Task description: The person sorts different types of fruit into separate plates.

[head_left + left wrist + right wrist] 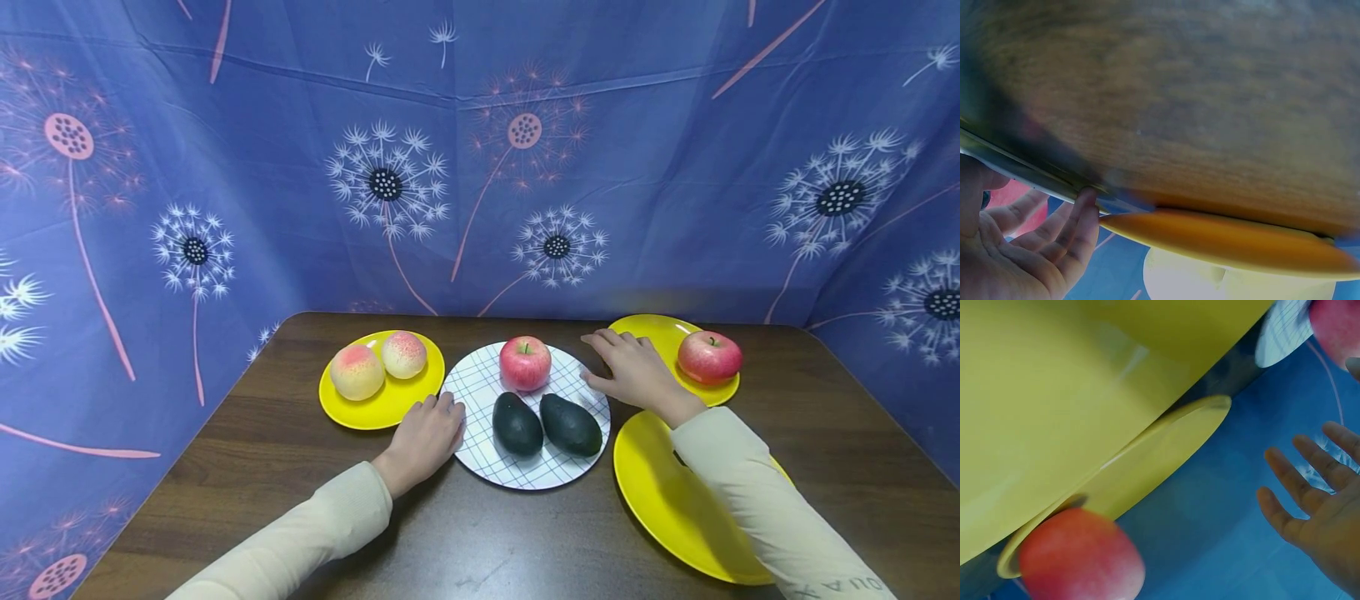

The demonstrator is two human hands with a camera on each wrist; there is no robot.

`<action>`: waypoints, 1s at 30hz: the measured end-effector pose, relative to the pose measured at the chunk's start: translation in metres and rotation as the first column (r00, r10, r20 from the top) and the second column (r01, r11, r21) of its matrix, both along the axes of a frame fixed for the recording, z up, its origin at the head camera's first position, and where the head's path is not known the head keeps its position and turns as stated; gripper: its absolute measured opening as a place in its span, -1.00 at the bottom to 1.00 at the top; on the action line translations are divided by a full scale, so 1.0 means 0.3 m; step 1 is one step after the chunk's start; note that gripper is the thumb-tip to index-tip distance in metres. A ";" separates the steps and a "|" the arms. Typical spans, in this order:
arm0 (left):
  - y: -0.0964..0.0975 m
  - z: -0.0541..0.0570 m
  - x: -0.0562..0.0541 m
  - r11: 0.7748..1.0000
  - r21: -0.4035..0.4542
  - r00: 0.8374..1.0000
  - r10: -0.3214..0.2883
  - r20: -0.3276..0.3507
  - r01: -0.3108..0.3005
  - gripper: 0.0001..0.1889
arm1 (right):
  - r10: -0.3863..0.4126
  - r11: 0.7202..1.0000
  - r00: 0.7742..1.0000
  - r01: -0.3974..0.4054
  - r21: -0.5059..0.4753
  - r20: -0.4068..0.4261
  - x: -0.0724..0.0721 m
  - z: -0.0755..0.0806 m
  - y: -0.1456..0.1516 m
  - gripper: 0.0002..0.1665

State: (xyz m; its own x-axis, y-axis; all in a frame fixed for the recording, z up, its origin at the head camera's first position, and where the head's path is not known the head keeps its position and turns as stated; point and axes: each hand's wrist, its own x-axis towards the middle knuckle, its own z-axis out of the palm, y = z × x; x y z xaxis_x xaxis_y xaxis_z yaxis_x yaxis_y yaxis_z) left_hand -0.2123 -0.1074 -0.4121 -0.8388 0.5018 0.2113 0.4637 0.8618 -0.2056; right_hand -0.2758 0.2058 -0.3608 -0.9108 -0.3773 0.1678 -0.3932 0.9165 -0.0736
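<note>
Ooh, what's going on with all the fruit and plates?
A person's left hand touches the rim of a round white plate with a dark grid pattern. Their right hand is near its other side, gripping nothing. That plate carries a round red apple and two dark green, pear-shaped avocados. Two round pink-and-cream peaches sit on a round yellow plate to the left. Another red apple is on a second yellow plate, back right.
</note>
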 end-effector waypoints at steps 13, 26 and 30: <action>-0.005 -0.006 -0.003 1.000 0.006 1.000 -0.003 0.002 0.003 -0.72 | 0.072 0.996 0.997 -0.072 -0.054 0.009 -0.002 0.005 -0.101 -0.21; -0.004 -0.008 -0.006 1.000 0.007 1.000 -0.006 -0.009 0.006 -0.73 | 0.118 0.989 0.993 -0.119 -0.091 -0.019 -0.007 0.014 -0.179 -0.21; -0.004 -0.007 -0.006 1.000 0.012 1.000 -0.010 -0.012 0.010 -0.74 | 0.126 0.987 0.992 -0.126 -0.098 -0.002 -0.012 0.018 -0.202 -0.17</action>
